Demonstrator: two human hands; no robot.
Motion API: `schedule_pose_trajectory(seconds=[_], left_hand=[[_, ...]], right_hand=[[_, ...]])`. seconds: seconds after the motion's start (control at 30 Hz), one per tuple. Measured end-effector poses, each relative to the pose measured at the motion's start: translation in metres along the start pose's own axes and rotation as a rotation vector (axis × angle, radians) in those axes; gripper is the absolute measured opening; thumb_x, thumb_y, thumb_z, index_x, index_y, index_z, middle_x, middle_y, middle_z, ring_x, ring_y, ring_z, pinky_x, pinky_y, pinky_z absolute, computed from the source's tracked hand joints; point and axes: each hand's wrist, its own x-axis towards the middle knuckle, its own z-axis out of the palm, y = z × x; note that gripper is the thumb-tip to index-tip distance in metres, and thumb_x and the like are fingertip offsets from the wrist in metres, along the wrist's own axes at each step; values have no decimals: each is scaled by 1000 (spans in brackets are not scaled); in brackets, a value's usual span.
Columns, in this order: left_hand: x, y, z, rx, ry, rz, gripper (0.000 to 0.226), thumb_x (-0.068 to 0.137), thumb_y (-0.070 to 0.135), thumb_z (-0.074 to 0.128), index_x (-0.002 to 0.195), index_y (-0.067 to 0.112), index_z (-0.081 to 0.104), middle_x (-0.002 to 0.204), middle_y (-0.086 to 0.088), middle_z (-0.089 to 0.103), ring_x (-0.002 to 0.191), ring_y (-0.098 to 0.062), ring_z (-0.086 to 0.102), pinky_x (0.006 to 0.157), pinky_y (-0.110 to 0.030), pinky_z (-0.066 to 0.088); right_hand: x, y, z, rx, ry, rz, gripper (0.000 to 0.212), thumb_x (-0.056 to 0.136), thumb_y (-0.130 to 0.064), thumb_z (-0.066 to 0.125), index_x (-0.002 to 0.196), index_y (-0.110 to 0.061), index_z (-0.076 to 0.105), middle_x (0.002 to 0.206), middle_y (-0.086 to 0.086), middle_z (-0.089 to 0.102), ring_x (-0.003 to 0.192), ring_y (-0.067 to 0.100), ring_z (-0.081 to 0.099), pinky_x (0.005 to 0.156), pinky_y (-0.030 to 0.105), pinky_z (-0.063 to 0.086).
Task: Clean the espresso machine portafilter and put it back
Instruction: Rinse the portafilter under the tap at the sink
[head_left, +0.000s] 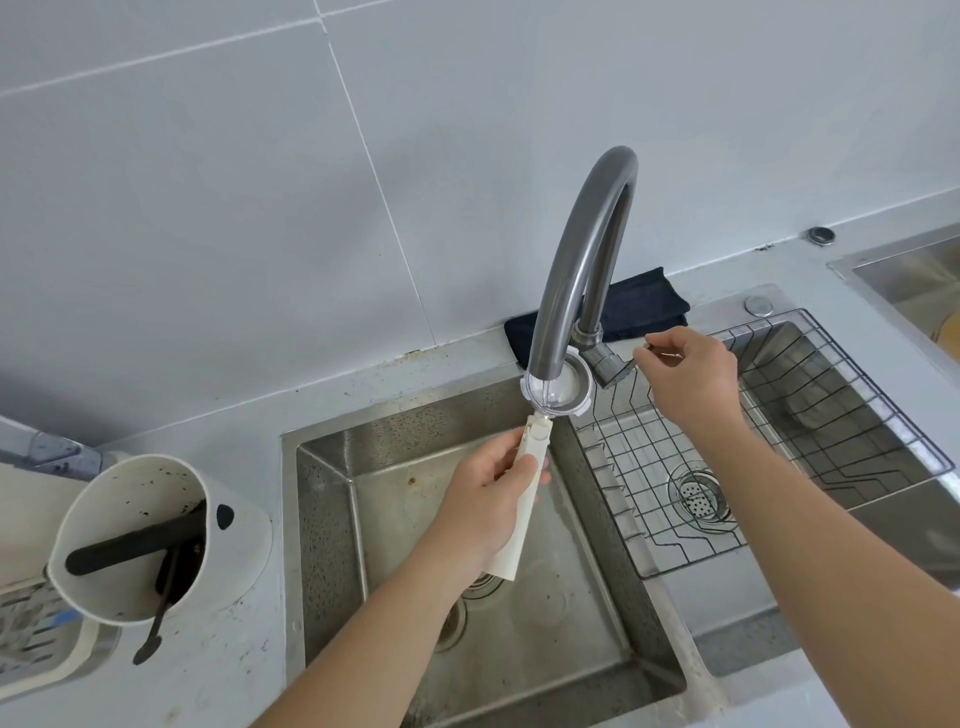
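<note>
My left hand (485, 506) grips the white handle of the portafilter (530, 486) over the left sink basin (363, 467). The portafilter's round metal basket end (571, 387) sits right under the outlet of the grey curved faucet (582, 249). My right hand (685, 371) pinches the faucet's thin lever (641, 357) with thumb and fingertips, beside the faucet base. I cannot tell whether water is running.
A white knock box (124, 535) with a black bar and coffee grounds stands on the counter at left, a dark brush leaning out of it. A wire rack (779, 441) spans the right basin with its drain strainer. A dark cloth (639, 306) lies behind the faucet.
</note>
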Motion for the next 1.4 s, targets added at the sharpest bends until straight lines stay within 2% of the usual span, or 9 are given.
schedule_pose_trajectory(seconds=[0.1, 0.17, 0.27, 0.43, 0.57, 0.77, 0.93, 1.17, 1.4], left_hand=[[3, 0, 2, -99, 3, -28, 38, 91, 18, 56, 85, 49, 76, 89, 8, 75, 95, -15, 72, 92, -39, 54], [5, 0, 3, -153, 15, -54, 38, 95, 13, 56, 87, 44, 77, 93, 2, 75, 93, -17, 73, 85, -33, 57], [9, 1, 6, -214, 15, -87, 32, 96, 13, 57, 89, 36, 78, 95, -3, 73, 85, -16, 73, 77, -28, 56], [16, 3, 11, -377, 25, -160, 22, 95, 7, 58, 105, 18, 73, 86, -9, 73, 72, -19, 70, 73, -32, 58], [20, 7, 16, -440, 21, -214, 24, 97, 9, 52, 116, 5, 66, 84, -13, 68, 63, -20, 63, 60, -32, 56], [24, 10, 17, -476, 36, -278, 25, 97, 13, 46, 113, 4, 63, 71, -9, 69, 55, -17, 58, 48, -27, 50], [32, 17, 15, -460, 47, -321, 28, 96, 17, 49, 114, 1, 63, 74, -9, 68, 56, -16, 57, 49, -27, 50], [42, 24, 19, -460, 64, -333, 26, 95, 16, 51, 111, 0, 64, 69, -8, 68, 52, -16, 58, 46, -25, 50], [52, 27, 22, -465, 71, -332, 22, 94, 17, 52, 95, 1, 68, 66, -8, 68, 51, -15, 59, 45, -25, 50]], right_hand=[[0, 0, 0, 6, 1, 3, 17, 90, -27, 68, 104, -19, 71, 83, -17, 65, 69, 4, 62, 56, 21, 48], [-1, 0, 0, 1, 3, -2, 16, 90, -27, 68, 103, -19, 71, 83, -19, 64, 71, 2, 62, 56, 19, 46], [0, 0, 0, 10, -2, 4, 17, 90, -27, 68, 104, -19, 71, 83, -17, 65, 70, 4, 62, 60, 24, 50], [0, 0, 0, 29, -14, 18, 17, 90, -27, 68, 105, -19, 70, 86, -14, 68, 66, 11, 63, 61, 27, 52], [-1, -1, -1, 25, -11, 23, 15, 90, -28, 67, 103, -21, 69, 84, -16, 67, 62, 9, 63, 52, 23, 48], [-1, -2, 0, 22, -15, 34, 16, 90, -27, 68, 104, -20, 69, 85, -15, 67, 65, 11, 64, 56, 25, 50], [-2, -3, -1, 16, -15, 28, 15, 91, -28, 67, 104, -21, 69, 83, -17, 66, 62, 9, 64, 50, 22, 47], [-2, -3, -1, 15, -10, 34, 16, 90, -27, 68, 104, -20, 70, 84, -17, 66, 63, 7, 62, 52, 22, 47], [-3, -3, -2, 33, -14, 24, 16, 90, -27, 67, 104, -20, 70, 84, -14, 67, 62, 9, 62, 54, 24, 48]])
